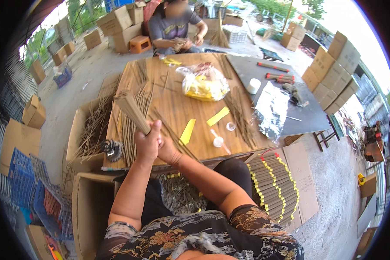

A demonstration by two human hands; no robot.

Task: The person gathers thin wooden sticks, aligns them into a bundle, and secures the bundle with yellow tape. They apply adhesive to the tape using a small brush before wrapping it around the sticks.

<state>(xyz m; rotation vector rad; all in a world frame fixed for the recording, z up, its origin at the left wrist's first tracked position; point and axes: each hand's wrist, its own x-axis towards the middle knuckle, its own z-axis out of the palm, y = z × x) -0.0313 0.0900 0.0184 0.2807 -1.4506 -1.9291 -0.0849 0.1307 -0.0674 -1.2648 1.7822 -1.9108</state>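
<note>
Brown stick bundle [133, 111] slants forward and leftward, near end clamped in the closer left hand [147, 142]; the right hand [167, 150] meets it from the right, grip unclear.

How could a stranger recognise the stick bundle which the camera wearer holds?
Look at the brown wooden table. Above its near-left part, the wearer's left hand grips a slanted bundle of thin brown sticks. Unlike the loose brown sticks scattered on the tabletop, it is raised and packed together.
</note>
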